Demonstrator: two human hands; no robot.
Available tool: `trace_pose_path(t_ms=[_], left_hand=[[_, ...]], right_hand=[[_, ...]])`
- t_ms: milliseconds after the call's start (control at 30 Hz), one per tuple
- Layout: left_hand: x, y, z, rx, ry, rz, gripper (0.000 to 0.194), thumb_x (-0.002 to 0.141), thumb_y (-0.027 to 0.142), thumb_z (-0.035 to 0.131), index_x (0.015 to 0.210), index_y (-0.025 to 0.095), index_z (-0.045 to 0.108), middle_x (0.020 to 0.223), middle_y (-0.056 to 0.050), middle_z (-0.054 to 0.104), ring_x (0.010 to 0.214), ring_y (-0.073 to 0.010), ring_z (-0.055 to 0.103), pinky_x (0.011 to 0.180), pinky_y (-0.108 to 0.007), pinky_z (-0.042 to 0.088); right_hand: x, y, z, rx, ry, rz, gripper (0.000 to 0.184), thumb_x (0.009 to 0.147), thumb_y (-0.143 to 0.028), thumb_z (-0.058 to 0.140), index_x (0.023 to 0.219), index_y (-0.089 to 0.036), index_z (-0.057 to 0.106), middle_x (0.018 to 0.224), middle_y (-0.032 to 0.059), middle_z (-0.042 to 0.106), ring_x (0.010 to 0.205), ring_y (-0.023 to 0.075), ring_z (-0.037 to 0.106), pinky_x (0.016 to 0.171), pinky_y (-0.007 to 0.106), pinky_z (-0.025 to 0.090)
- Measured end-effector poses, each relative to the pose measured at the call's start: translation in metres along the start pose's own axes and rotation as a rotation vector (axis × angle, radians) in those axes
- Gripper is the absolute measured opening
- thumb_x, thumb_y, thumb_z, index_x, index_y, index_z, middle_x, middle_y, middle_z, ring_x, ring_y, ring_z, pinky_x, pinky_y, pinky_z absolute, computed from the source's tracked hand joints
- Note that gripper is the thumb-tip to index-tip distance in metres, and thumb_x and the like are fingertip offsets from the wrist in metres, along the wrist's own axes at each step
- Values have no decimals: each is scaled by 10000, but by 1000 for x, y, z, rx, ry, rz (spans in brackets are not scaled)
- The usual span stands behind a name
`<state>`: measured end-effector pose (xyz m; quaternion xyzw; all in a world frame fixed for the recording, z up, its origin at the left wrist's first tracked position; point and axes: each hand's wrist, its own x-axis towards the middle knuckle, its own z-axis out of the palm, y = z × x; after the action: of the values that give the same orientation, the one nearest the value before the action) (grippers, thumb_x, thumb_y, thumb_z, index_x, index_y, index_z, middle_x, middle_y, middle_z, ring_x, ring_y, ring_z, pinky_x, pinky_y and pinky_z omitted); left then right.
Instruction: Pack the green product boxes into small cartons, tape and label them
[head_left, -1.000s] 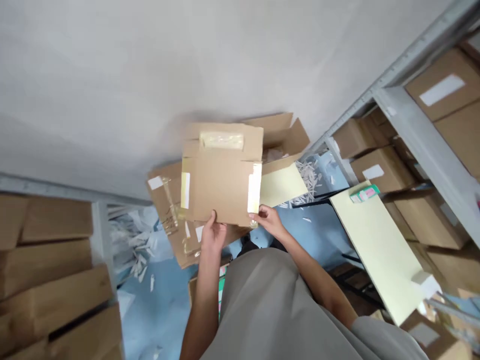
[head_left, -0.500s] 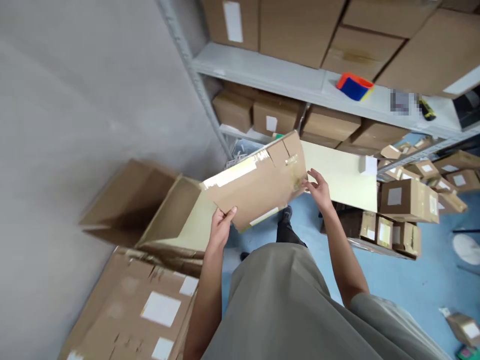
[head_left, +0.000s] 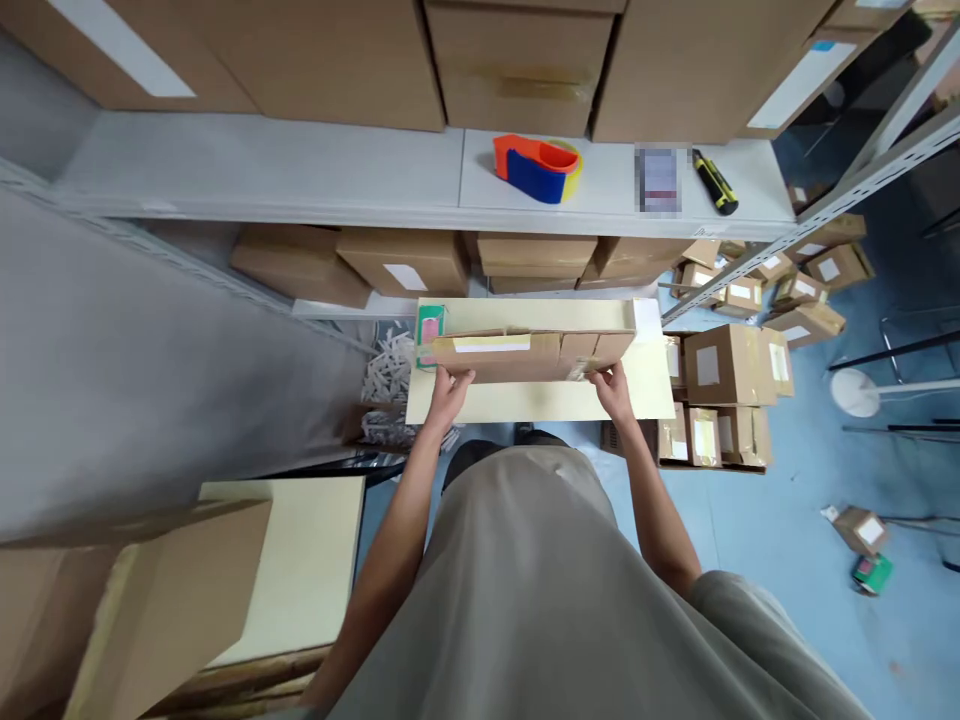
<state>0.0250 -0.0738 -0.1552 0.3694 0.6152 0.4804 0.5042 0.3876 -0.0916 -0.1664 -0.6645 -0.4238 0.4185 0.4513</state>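
A brown piece of cardboard (head_left: 517, 358), with a white strip along its upper left and worn tape at its right end, is held over a pale board (head_left: 525, 405). My left hand (head_left: 448, 393) grips its lower left edge, thumb on top. The lower right edge is between the thumb and fingers of my right hand (head_left: 611, 392). Whether the cardboard touches the board I cannot tell. Beside its left end lies a green and pink packet (head_left: 430, 330); a small white box (head_left: 645, 313) stands at the board's far right corner.
On the grey shelf (head_left: 300, 170) ahead are a red, blue and yellow tape dispenser (head_left: 536, 168) and a yellow-black utility knife (head_left: 715, 182). Cartons (head_left: 720, 370) stand at right. An open carton (head_left: 172, 600) sits lower left, near shredded paper (head_left: 390, 370). A wall rises at left.
My view has turned right to face the shelf. Both hands have brought the cardboard from a tilted position to level above the pale board, and my right hand now grips it.
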Motion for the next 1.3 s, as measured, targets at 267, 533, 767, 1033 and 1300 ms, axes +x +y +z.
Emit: trace_pose_path(t_ms=[267,533,767,1033,1300], left_hand=[[51,-8,24,-50,-19,-147,73,894,270,621,872,257,553,937,-17,702,1142,-232,715,1135,-390,584],[58,-4,35,-100,-106,-307,362,1001,572,627,1050,229,732,1167,-124,792,1264,-321,739,1216,-503,534],[70,10,48,-54,-89,-198,682,939,715,799,1417,245,674,1497,-143,715,1404,-301,679,1179,-450,560],[62,23,29,110,-249,-259,880,930,721,813,1642,259,583,1337,-134,781,1254,-300,753,1087,-457,622],[45,15,21,388,-283,-176,939,848,689,883,1591,172,638,1112,-103,797,1025,-286,764,952,-424,658]], right_hand=[[16,-1,-12,16,-92,120,583,954,-596,574,1426,-254,579,1453,152,724,1170,299,754,998,500,659],[44,-24,-5,2,-256,50,829,1000,-841,558,1508,-210,735,1625,144,688,1538,375,607,1332,583,459],[59,-43,-9,69,-443,207,878,950,-882,696,1594,-287,691,1676,121,650,1505,394,640,1227,609,578],[49,-42,-20,65,-459,214,906,912,-823,811,1635,-298,657,1722,111,605,1637,407,521,1384,618,414],[48,-27,7,122,-320,131,838,927,-778,816,1551,-233,688,1608,149,699,1519,377,642,1322,573,511]])
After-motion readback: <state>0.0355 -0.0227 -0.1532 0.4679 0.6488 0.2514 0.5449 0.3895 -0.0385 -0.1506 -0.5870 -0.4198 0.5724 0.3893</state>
